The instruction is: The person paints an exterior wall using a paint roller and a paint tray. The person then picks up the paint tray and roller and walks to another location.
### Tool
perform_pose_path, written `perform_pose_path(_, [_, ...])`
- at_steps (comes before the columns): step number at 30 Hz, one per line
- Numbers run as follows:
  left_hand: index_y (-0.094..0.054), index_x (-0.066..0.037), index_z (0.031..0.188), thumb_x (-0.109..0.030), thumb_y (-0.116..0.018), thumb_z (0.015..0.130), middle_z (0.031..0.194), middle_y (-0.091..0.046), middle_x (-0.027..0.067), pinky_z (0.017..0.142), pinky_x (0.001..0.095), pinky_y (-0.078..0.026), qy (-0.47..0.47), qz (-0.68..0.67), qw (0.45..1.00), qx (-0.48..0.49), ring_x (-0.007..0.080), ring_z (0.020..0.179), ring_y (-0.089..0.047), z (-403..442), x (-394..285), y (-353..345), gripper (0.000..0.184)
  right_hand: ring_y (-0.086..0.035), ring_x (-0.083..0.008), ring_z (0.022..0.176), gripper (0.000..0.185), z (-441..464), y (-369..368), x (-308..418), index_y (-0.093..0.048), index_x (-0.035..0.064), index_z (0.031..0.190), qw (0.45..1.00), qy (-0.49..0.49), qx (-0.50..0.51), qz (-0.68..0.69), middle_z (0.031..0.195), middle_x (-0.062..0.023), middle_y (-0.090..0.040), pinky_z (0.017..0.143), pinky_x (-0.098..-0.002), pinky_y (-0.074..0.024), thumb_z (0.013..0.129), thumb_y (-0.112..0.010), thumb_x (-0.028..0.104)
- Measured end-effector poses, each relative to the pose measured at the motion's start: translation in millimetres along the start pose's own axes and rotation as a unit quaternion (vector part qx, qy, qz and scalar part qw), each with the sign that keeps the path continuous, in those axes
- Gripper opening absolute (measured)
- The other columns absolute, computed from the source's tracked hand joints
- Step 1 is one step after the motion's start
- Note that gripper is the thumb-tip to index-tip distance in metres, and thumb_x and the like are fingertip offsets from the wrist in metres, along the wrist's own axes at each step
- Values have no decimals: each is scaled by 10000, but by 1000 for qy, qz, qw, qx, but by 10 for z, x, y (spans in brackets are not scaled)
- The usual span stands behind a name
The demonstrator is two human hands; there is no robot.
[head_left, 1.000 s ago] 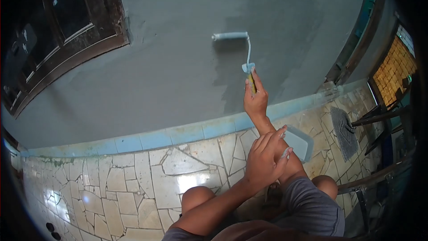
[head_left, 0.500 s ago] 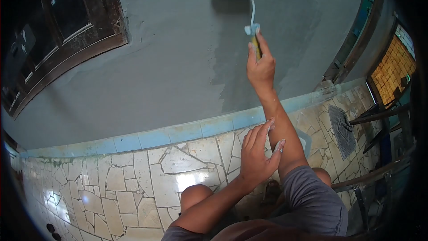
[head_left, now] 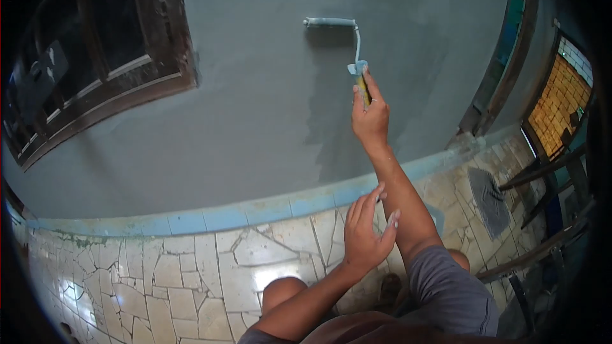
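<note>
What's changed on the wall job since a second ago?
The paint roller has moved up the wall, with the right hand reaching farther out. The left hand has shifted from across the right forearm to its left edge. The pale tray is now mostly hidden behind that arm. Nothing was grasped or let go: the right hand still grips the handle; the left is empty.

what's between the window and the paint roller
Only grey wall lies between the window and the paint roller, as the head view shows.
</note>
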State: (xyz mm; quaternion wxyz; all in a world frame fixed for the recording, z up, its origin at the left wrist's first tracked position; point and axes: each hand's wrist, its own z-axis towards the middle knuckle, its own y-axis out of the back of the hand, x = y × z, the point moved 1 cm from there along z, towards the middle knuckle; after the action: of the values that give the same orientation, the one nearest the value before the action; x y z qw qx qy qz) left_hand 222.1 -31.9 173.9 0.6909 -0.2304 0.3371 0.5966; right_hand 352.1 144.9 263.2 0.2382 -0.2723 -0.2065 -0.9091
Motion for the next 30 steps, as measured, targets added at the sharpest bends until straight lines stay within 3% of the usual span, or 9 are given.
perform_pose_path(4, [-546,9,1502,-122,-798,928,1219,-692,194,1002,426,-532,11,1,1000,-2,333,1110,-676,24,50,14,640,-760,-425,969,533,558,117,295,-525,67,1590,999,41,-19,12,1186,-254,-763,868,-453,-576,1068,-573,165])
perform_pose_path(6, [-544,8,1506,-121,-796,928,1216,-691,185,995,423,-533,6,4,1000,-2,325,1109,-670,29,94,38,644,-705,-403,810,578,682,248,533,-451,79,1641,999,-9,51,-7,1035,-240,-765,802,-479,-544,1075,-539,152])
perform_pose_path(9, [-546,2,1505,-119,-795,925,1214,-689,171,984,422,-534,23,4,1000,-9,318,1108,-664,33,130,52,643,-633,-393,730,593,676,254,473,-412,89,1664,997,19,62,-32,955,-228,-747,760,-492,-518,1082,-518,135])
perform_pose_path(13, [-548,-9,1504,-114,-784,914,1210,-691,165,981,438,-525,46,0,999,-26,331,1100,-660,68,136,83,644,-682,-425,809,588,298,148,151,-408,78,1663,994,36,67,-84,1030,-262,-751,799,-492,-537,1086,-514,120])
perform_pose_path(15, [-550,-6,1499,-113,-775,908,1201,-695,173,993,453,-515,59,-3,998,-30,352,1095,-662,60,134,99,642,-709,-460,899,584,128,41,-15,-408,64,1658,991,121,8,-54,1102,-298,-740,842,-494,-554,1087,-518,114])
perform_pose_path(19, [-546,-26,1511,-122,-787,912,1208,-689,157,969,438,-526,51,0,998,-28,327,1090,-660,28,225,51,653,-717,-475,982,574,251,64,139,-413,50,1651,995,80,25,-49,1177,-312,-727,885,-500,-560,1089,-513,104])
perform_pose_path(25, [-546,-33,1513,-126,-794,919,1208,-686,147,963,423,-535,54,-6,998,-16,301,1088,-659,28,240,29,651,-685,-481,785,579,1255,213,696,-443,92,1642,993,89,-21,-75,901,-321,-697,789,-513,-545,1075,-532,167])
perform_pose_path(28, [-546,-27,1511,-123,-795,918,1199,-687,152,973,421,-533,58,-8,998,-16,301,1090,-660,42,228,42,650,-681,-444,755,578,1689,286,924,-443,105,1646,990,100,-30,-93,868,-279,-705,782,-509,-543,1080,-521,189])
perform_pose_path(30, [-546,-25,1511,-120,-795,917,1195,-688,154,976,419,-532,61,-7,998,-14,302,1090,-660,52,239,48,651,-653,-369,684,581,1797,330,1023,-440,115,1654,991,94,-36,-91,769,-199,-675,753,-486,-540,1083,-510,197])
